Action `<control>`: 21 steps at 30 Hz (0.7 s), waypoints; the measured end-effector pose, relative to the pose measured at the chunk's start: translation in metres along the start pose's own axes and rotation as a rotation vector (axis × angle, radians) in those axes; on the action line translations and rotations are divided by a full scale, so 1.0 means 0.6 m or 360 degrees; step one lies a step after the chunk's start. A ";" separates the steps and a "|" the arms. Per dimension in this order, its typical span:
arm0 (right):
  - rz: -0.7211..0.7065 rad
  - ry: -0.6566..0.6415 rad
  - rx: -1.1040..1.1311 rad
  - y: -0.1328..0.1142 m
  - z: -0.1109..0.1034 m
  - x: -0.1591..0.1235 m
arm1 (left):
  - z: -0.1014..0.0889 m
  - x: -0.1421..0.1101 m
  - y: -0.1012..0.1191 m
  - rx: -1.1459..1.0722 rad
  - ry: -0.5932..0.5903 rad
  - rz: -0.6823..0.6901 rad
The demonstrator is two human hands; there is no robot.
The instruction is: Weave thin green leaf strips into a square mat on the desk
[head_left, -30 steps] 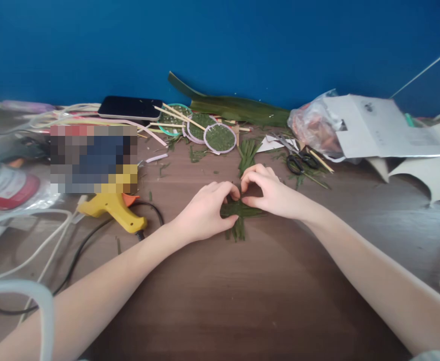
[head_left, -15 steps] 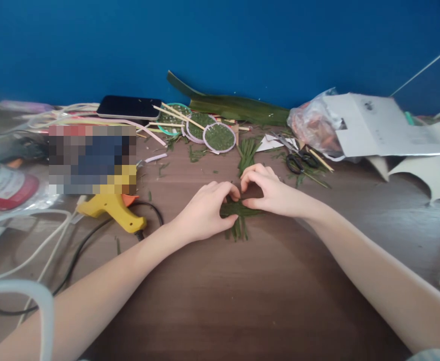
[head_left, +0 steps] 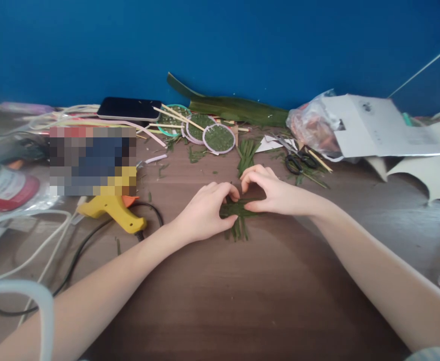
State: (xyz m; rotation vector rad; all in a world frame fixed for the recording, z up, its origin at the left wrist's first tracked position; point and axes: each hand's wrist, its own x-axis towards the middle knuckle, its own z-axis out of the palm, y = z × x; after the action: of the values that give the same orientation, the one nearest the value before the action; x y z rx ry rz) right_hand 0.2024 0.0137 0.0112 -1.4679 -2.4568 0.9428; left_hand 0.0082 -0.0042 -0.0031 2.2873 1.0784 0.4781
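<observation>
Thin green leaf strips (head_left: 238, 213) lie crossed in a small weave on the brown table, with loose ends fanning toward me and away. My left hand (head_left: 208, 210) grips the weave's left side, its thumb and curled fingers on either side of the strips. From the right, my right hand (head_left: 268, 193) holds the weave with its thumb on the crosswise strips and curled fingertips by the far lengths. Both palms are partly hidden, and the hands cover part of the weave.
Scissors (head_left: 298, 161) lie beyond my right hand. Round green discs on sticks (head_left: 218, 138), a long leaf (head_left: 238, 109) and a phone (head_left: 129, 109) sit along the blue wall. At left is a yellow glue gun (head_left: 116, 210) with cables; at right, cut white card (head_left: 378, 125).
My right thumb has shifted slightly right along the strips. My left hand and the weave look almost unchanged.
</observation>
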 end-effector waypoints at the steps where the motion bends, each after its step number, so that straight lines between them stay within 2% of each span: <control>1: -0.0001 -0.0018 0.0005 -0.001 -0.002 -0.001 | 0.000 0.000 0.000 -0.0002 -0.0004 -0.0003; 21: -0.0013 -0.0007 -0.0143 -0.008 0.004 -0.005 | 0.002 0.000 -0.001 -0.0003 0.0012 0.0015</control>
State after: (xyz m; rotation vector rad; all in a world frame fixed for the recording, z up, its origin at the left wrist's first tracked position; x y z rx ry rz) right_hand 0.1991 0.0088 0.0127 -1.4827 -2.5372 0.8452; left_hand 0.0083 -0.0041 -0.0044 2.2915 1.0709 0.4918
